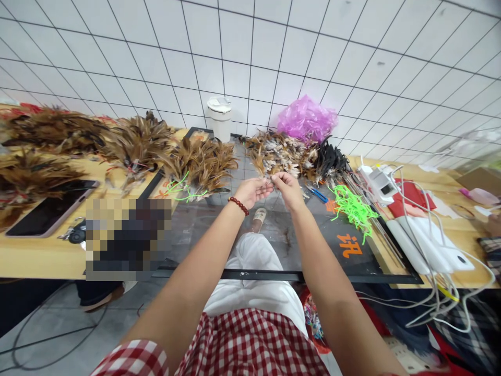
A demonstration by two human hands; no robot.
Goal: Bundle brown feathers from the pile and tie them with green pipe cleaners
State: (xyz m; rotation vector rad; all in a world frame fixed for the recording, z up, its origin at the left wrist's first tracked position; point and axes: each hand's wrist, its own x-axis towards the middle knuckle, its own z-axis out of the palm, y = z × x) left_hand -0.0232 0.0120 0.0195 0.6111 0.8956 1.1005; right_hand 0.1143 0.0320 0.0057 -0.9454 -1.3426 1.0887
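Observation:
My left hand, with a dark red bead bracelet at the wrist, is palm up with its fingers curled. My right hand is close beside it, thumb and fingertips pinched together. Between the fingertips are small brown feathers, partly hidden and hard to separate from the pile behind. That loose pile of brown and white feathers lies just beyond both hands. Black feathers are at its right end. Blue-handled snips rest right of my right hand, near a tangle of bright green ties.
Bundled brown feathers line the left side, some tied with green. A white lidded cup and a pink plastic bag stand by the tiled wall. A phone lies left. White power strips and cables are right. Part of the left is pixelated.

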